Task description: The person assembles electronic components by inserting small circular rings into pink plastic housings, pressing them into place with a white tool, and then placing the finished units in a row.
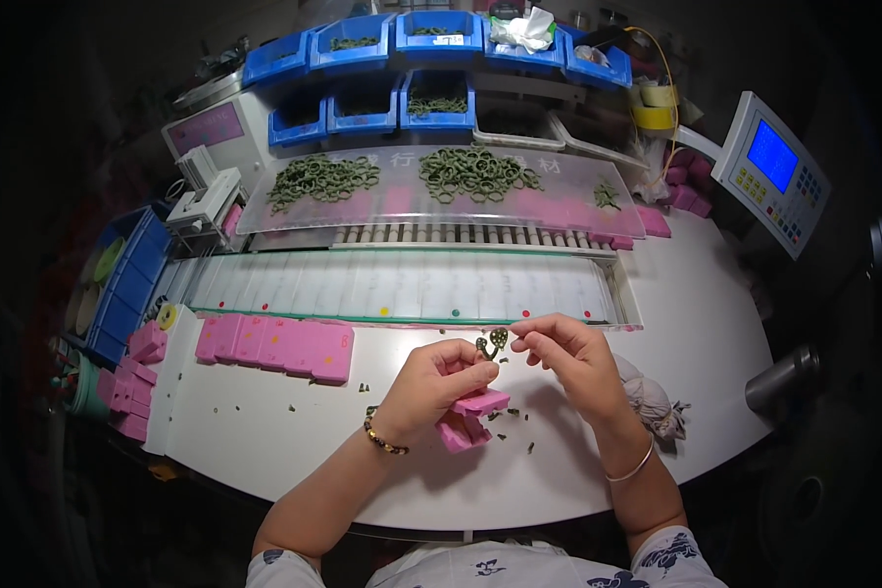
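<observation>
I count two bare hands at work, one green piece (500,339) between them and one pink mould (465,434). The left hand (426,387) has thumb and fingers drawn together at the green piece, the gaping mould just beneath them; the right hand (576,361) is curled, its fingertips just beside the piece, and I can't tell whether they grip anything. Beyond both hands are six coloured dots on a white strip (421,284), three heaps of green rings (475,174) on a clear shelf (397,206), and eight blue bins (438,120). The white table (294,451) is littered with green crumbs around the left hand; the room is dim past one lit screen (772,157), far to the right hand's side. The piece looks dark green, with a rounded, pale-spotted head.
</observation>
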Action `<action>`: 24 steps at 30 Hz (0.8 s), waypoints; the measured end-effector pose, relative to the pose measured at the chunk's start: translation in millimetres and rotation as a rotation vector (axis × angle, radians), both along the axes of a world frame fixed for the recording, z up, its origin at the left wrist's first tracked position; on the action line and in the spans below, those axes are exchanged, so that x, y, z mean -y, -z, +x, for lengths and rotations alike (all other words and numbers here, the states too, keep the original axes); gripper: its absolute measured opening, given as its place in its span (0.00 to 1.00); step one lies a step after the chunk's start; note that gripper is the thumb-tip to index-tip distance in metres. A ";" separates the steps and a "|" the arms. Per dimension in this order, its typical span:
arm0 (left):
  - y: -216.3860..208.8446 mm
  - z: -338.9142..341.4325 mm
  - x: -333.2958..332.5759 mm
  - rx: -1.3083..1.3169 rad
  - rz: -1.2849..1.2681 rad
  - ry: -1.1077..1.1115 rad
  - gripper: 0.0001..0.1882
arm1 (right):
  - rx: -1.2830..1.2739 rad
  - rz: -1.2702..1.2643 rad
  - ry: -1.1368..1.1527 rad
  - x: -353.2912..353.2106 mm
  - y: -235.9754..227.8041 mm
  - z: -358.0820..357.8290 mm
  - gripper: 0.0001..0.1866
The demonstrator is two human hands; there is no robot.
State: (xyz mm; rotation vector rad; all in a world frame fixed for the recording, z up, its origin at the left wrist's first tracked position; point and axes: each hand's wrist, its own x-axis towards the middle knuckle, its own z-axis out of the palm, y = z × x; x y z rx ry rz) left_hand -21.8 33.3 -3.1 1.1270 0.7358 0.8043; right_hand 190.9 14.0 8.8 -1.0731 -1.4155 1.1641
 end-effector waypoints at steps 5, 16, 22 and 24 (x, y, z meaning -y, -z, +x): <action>-1.8 1.6 1.2 -0.062 -0.033 0.022 0.08 | -0.064 -0.107 -0.033 -0.1 -3.5 1.0 0.13; 10.8 -1.4 0.7 -0.016 -0.167 0.338 0.06 | 0.083 -0.344 -0.433 -11.9 -18.1 8.3 0.07; 5.9 7.8 1.4 -0.086 -0.146 0.241 0.09 | -0.078 -0.019 0.077 -104.7 -81.4 100.5 0.16; 3.3 4.8 1.5 -0.084 -0.161 0.205 0.10 | -0.385 0.143 0.231 -125.8 -106.1 115.7 0.21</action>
